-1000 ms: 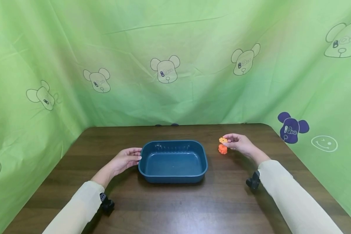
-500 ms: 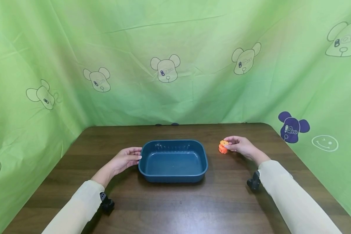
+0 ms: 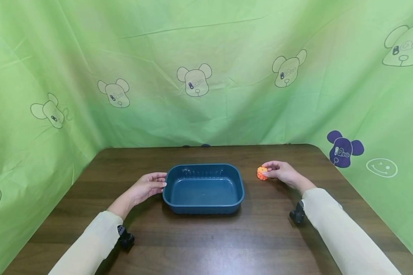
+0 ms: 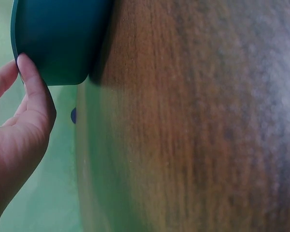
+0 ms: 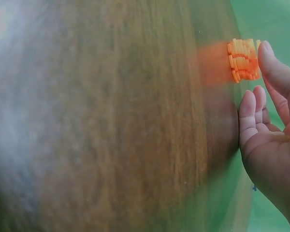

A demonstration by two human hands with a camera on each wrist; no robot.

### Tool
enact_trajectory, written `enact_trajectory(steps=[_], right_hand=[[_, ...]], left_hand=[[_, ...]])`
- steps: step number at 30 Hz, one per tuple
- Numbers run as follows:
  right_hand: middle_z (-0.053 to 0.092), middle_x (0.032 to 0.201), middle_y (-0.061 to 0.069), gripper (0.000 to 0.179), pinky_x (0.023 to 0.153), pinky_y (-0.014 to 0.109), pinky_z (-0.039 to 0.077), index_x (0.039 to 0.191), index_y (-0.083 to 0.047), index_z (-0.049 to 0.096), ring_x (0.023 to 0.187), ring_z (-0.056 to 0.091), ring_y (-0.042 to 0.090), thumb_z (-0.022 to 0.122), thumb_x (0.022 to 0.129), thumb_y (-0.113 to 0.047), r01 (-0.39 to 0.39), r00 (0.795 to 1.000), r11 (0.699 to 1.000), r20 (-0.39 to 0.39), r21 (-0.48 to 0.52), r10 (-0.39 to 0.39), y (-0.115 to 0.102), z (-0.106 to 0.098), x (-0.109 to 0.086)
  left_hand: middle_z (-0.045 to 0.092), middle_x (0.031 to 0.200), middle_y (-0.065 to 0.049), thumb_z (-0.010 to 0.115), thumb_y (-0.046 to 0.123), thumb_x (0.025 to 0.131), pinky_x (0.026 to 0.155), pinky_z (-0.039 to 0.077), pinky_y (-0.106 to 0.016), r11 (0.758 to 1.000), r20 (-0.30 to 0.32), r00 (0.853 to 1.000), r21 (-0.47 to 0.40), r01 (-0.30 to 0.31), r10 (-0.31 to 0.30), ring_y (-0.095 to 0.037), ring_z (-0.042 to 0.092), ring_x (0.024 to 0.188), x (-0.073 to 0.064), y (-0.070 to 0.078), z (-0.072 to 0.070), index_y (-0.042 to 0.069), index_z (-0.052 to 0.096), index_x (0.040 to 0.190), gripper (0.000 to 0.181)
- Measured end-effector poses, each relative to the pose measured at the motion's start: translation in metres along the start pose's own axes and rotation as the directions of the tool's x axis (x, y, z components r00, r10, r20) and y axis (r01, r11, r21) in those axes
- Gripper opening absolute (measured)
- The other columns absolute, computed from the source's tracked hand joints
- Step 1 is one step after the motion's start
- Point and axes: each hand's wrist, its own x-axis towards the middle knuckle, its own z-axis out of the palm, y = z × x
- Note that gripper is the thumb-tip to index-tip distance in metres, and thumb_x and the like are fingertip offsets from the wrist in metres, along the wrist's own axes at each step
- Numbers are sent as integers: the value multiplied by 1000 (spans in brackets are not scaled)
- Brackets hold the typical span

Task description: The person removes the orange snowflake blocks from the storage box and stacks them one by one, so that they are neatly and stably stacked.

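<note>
A dark blue rectangular basin (image 3: 203, 210) stands mid-table. At its left side my left hand (image 3: 146, 189) holds the rim, the thumb (image 4: 31, 79) against the outer wall near the top edge in the left wrist view. To the right of the basin, my right hand (image 3: 283, 173) pinches a light orange flower-shaped piece (image 3: 262, 169) with its thumb and fingers. Directly below that piece is a deeper orange flower-shaped piece (image 3: 260, 177). In the right wrist view the orange pieces (image 5: 242, 60) line up as one ridged stack beside the thumb tip; the right index fingertip is hidden there.
The brown wooden table (image 3: 206, 244) extends all around the basin. A green curtain (image 3: 227, 114) with printed mouse heads hangs behind the table and at both sides. Each sleeve cuff has a black wrist camera, the left one (image 3: 125, 238) and the right one (image 3: 297, 213).
The right hand has lowered the light orange piece from above the deeper orange one down onto it. The left hand and the basin have stayed in place.
</note>
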Motion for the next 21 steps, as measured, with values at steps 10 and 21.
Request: enact_trajectory(steps=[10, 21], right_hand=[[54, 97, 6, 50, 72, 22, 50, 128, 16, 47, 84, 51, 6, 70, 88, -3, -7, 1000, 1000, -3, -5, 7, -1, 3, 1], [53, 98, 6, 49, 72, 21, 49, 126, 14, 50, 87, 50, 9, 71, 86, -3, -19, 1000, 1000, -22, -23, 18, -1, 3, 0]], left_hand=[[60, 104, -7, 55, -4, 95, 80, 54, -26, 1000, -13, 1000, 3, 10, -10, -12, 63, 86, -1, 2, 1, -14, 36, 141, 51], [59, 105, -9, 55, -4, 95, 80, 54, -26, 1000, -7, 1000, -2, 9, -9, -12, 62, 86, -1, 2, 1, -14, 34, 141, 52]])
